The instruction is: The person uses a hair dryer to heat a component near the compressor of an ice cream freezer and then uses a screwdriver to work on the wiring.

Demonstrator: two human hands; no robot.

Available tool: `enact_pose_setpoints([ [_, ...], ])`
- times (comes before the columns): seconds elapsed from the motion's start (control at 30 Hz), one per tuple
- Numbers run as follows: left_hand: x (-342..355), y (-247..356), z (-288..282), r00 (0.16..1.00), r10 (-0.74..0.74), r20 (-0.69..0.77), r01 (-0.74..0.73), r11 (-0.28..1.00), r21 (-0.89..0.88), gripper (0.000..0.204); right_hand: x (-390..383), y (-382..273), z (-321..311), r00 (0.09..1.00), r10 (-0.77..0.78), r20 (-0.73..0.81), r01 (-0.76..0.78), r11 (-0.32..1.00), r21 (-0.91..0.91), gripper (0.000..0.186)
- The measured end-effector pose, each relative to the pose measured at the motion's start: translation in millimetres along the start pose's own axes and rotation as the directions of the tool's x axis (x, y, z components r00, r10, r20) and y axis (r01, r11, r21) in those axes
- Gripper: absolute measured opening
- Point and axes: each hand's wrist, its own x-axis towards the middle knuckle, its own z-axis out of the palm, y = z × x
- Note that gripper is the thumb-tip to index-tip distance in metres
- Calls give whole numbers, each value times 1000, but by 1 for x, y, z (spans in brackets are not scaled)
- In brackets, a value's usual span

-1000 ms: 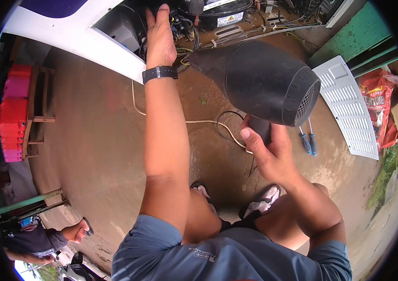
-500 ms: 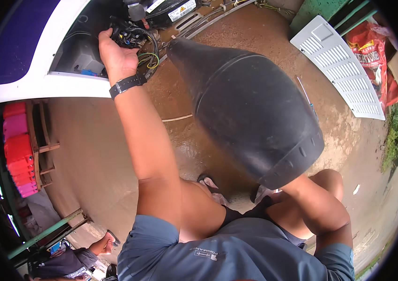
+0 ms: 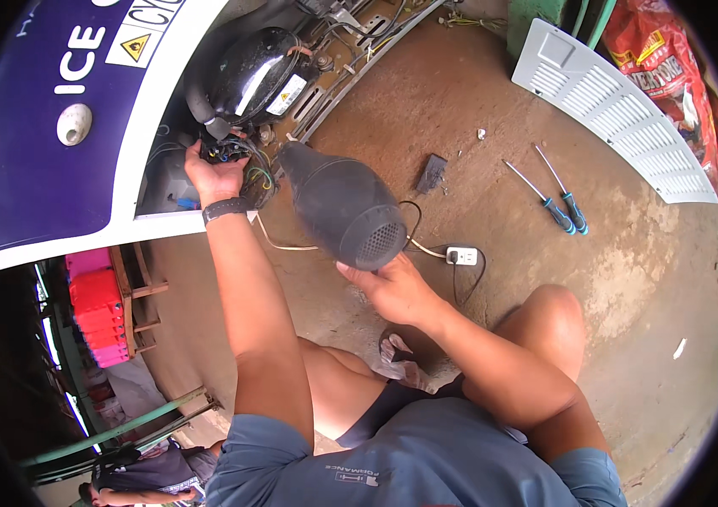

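My right hand [image 3: 397,291] is closed round the handle of a black blow dryer [image 3: 338,198], most of that handle being hidden. Its tapered nozzle points up and left, toward the machine opening, and its rear grille faces me. At the opening of a white and purple freezer cabinet [image 3: 80,190], my left hand [image 3: 215,176] is raised palm up, its fingers curled at a black wired electrical part [image 3: 225,150]. Thin coloured wires [image 3: 264,176] hang beside that part. A shiny black compressor [image 3: 249,76] sits just beyond it.
Two blue-handled screwdrivers [image 3: 563,215] lie on the wet floor at right. Nearer are a white power outlet [image 3: 461,256] with cords and a small black box [image 3: 431,173]. A grey vented panel [image 3: 612,110] lies by a red bag [image 3: 655,59]. Another person [image 3: 147,473] is at lower left.
The blow dryer has moved away from my head, toward the opening, uncovering the screwdrivers, outlet and black box. My left hand stays at the wired part. The view has shifted.
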Motion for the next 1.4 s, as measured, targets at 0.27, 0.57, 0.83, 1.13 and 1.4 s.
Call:
enact_pose_setpoints([
  [0.27,-21,8,26,996,-51,-79,63,985,163,45,37,18,-17,998,34,46,-47,942,333,39],
  [0.57,-7,10,17,988,-82,-128,123,924,361,43,48,30,-7,998,44,37,-52,965,258,65],
  [0.83,-5,28,20,985,-119,-126,159,910,382,42,47,15,-11,999,42,1,-41,981,188,57],
  [1.13,8,48,17,959,-269,-91,279,837,471,50,41,7,-15,999,35,22,-39,975,219,50],
  [1.4,-5,35,28,979,-191,-69,195,790,581,59,47,19,-17,997,61,44,-67,985,162,45],
])
